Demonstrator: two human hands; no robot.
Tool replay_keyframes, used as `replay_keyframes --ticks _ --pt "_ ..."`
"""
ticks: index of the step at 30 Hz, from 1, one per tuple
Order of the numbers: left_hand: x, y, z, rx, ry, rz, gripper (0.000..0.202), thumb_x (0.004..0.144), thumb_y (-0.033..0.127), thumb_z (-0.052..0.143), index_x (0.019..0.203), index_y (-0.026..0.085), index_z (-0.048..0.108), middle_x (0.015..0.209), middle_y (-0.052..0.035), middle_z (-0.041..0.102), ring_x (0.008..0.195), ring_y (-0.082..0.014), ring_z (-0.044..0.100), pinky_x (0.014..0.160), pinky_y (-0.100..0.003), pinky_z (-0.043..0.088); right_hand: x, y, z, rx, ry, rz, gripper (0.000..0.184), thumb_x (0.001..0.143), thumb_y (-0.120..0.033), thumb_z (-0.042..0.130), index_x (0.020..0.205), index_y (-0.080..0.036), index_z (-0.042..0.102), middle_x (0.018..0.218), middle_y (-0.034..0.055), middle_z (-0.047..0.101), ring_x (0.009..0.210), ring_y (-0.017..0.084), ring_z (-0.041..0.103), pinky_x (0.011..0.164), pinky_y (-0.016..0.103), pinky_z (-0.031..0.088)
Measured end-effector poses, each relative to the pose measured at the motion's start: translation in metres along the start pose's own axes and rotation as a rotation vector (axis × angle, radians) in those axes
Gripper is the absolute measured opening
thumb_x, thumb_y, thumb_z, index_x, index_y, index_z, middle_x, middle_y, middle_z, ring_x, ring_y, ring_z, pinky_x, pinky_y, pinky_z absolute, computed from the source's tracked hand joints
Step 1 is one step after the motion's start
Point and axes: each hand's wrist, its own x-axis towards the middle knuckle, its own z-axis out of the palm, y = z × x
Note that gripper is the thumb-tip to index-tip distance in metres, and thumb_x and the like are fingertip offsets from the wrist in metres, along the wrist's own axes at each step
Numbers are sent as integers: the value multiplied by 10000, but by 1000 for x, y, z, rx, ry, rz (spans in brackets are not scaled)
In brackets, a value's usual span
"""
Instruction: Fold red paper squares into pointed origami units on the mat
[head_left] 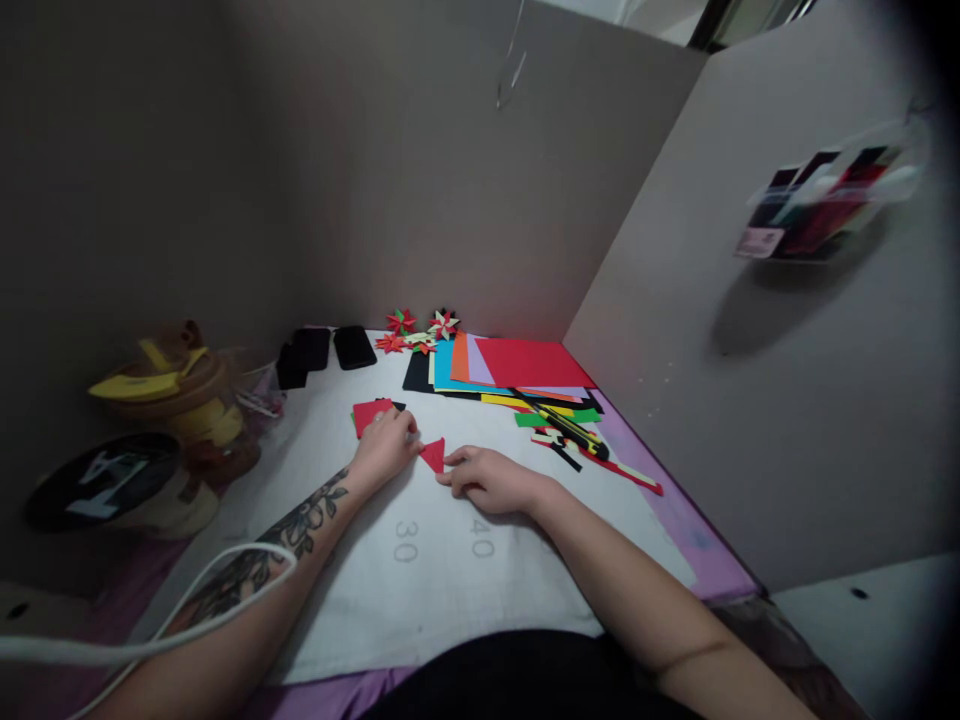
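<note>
A small folded red paper triangle [433, 456] lies between my two hands, over the white cloth. My left hand [385, 447] is closed, with its fingertips pinching the triangle's left corner. From the other side, my right hand [487, 480] has its bent fingers and thumb on the triangle's right edge. Just behind my left hand sits a small stack of red paper squares [369, 414], with green and black edges showing beneath. My left fingers partly cover that stack.
Colored paper sheets [532, 362] are fanned at the back, with a black-and-yellow utility knife [570, 430] and paper strips [634, 478] in front. Folded paper stars [444, 323] and a black phone-like object [355, 347] stand near the wall. A white cable [247, 548] crosses my left forearm.
</note>
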Motion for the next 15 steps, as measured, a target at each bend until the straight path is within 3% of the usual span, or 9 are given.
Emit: replay_keyframes --ticks 3,7,11,15 --pt "-1 1 1 -3 11 -2 187 730 336 613 855 202 580 894 -71 576 884 -262 515 696 -332 388 -2 1 -4 64 -1 45 320 653 9 472 732 -202 700 980 38 686 1134 202 503 943 336 401" --pt "-4 3 0 -57 46 34 114 768 263 547 821 190 616 866 -79 600 857 -250 521 717 -338 391 -2 11 -3 264 55 94 313 637 5 444 618 -207 673 846 20 714 1123 190 528 1044 400 288" --pt "-6 3 -2 -193 26 145 201 812 243 458 861 199 648 901 -70 613 874 -220 521 814 -350 383 0 19 3 383 216 116 333 625 1 417 633 -203 679 758 22 702 1044 177 568 892 326 443" --pt "-9 3 -1 -227 -60 242 151 748 267 531 823 208 648 961 -64 584 908 -227 500 822 -355 382 3 23 9 341 364 167 329 638 -4 436 701 -193 697 803 27 680 864 153 612 817 287 469"
